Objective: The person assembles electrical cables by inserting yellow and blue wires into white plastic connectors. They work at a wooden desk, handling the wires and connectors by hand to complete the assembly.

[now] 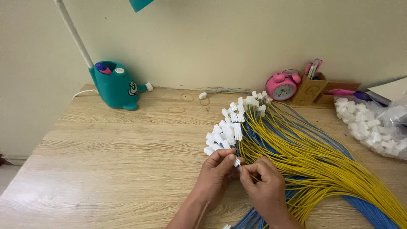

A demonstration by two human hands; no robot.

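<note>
While the left hand (214, 174) pinches a small white plastic connector (237, 161) and the right hand (265, 184) grips a yellow wire (254, 177) near the wooden table's (106, 169) front edge, a misaligned push could bend the terminal or snag neighbouring yellow and blue wires (305, 157).

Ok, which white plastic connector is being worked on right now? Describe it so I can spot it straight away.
Start at the fan of yellow and blue wires on the light wooden desk and follow it to the near end of its row of white connectors. The small white plastic connector sits there, pinched between the left hand and right hand. It alone is held by fingertips; the others lie loose.
</note>
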